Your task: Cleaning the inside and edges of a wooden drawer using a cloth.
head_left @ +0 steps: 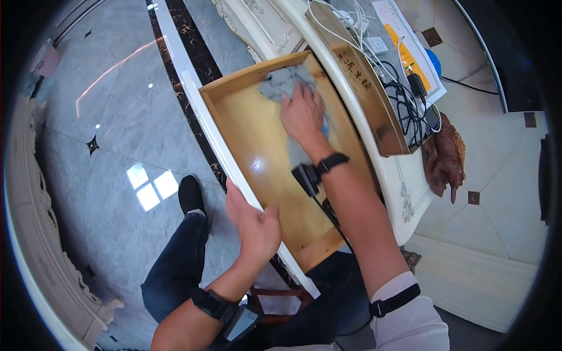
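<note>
A wooden drawer [237,128] with a white front is pulled out of a cream cabinet. My left hand [253,225] is closed over the top edge of the drawer front, thumb on the inner side. Inside, toward the far end, my right hand [303,114] presses down on a crumpled grey cloth [280,83], its fingers bent into the fabric. Part of the cloth bunches out beyond the fingertips. Beside my right wrist a small blue patch shows; I cannot tell what it belongs to. A black device [306,178] is strapped to that wrist, with a cable running from it.
On the cabinet top [404,187] stands a long brown box [374,99] with white and black cables and plugs. A dark reddish-brown carved figure [448,155] sits next to it. A dark screen [521,52] is at the far right. Grey glossy tiles [111,187] cover the floor at left.
</note>
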Available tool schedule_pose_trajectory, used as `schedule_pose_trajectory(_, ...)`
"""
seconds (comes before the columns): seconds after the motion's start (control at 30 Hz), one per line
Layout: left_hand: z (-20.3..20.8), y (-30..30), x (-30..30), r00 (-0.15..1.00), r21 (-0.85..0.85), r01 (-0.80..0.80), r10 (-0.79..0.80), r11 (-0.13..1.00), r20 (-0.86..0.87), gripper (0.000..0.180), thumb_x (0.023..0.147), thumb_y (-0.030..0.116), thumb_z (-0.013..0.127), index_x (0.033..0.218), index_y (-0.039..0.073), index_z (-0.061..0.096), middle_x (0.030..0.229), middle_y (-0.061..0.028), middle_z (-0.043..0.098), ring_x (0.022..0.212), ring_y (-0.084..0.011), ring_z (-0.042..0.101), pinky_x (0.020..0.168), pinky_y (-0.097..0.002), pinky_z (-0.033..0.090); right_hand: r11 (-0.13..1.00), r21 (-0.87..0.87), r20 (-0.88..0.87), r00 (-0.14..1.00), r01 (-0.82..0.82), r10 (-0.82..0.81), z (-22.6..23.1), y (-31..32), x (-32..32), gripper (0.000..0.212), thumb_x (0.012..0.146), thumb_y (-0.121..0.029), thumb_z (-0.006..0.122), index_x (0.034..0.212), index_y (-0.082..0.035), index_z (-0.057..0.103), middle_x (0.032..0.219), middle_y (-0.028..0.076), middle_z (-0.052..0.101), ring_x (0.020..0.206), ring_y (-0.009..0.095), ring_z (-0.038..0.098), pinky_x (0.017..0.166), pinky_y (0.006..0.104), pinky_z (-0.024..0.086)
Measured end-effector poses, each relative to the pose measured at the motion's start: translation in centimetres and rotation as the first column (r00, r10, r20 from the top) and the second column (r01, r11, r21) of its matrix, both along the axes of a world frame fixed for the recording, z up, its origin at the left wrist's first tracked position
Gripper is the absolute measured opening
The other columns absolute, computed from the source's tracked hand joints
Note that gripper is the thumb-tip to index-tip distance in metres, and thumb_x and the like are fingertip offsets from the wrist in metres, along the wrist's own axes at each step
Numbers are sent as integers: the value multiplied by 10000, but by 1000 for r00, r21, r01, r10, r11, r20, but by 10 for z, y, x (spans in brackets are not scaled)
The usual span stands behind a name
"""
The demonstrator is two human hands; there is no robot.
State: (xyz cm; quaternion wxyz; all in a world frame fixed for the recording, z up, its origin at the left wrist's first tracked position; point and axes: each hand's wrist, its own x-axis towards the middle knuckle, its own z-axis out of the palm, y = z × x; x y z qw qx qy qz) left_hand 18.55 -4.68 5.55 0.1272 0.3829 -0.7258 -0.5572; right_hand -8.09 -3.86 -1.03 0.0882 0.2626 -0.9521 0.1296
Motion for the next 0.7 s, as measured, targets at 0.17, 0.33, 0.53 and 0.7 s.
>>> schedule_pose_trajectory(0.17,-6,-5,5,1000,79,25,-23,997,-20,929,807,80,608,1579,-47,106,1543,-307,295,1435,-468,262,1210,-519,151,990,132,66,996,47,-56,11,-36,-9,558,915,-330,565,1317,56,550,1354,233,575,1270,378,497,1075,507,384)
schedule_pose_trajectory(0.33,-17,-9,4,996,105,60,-53,993,-67,928,821,95,633,1579,-46,114,1512,-304,334,1420,-462,298,1207,-510,176,968,241,73,994,65,-85,18,17,14,604,928,-386,578,1322,69,534,1320,238,594,1233,419,531,1042,514,441)
schedule_pose_trajectory(0.53,-15,-13,2,999,140,-4,10,990,-42,916,804,79,631,1575,-25,148,1455,-295,396,1369,-458,370,1177,-500,249,943,290,131,970,161,-206,25,84,79,637,940,-416,596,1259,133,547,1250,303,600,1161,438,579,1000,486,487)
schedule_pose_trajectory(0.7,2,-13,-5,1000,125,28,-27,992,-4,924,783,69,627,1571,-28,154,1447,-311,393,1363,-464,370,1165,-505,265,909,364,212,932,204,-294,35,108,90,628,967,-401,573,1223,172,564,1188,314,629,1120,444,627,964,479,521)
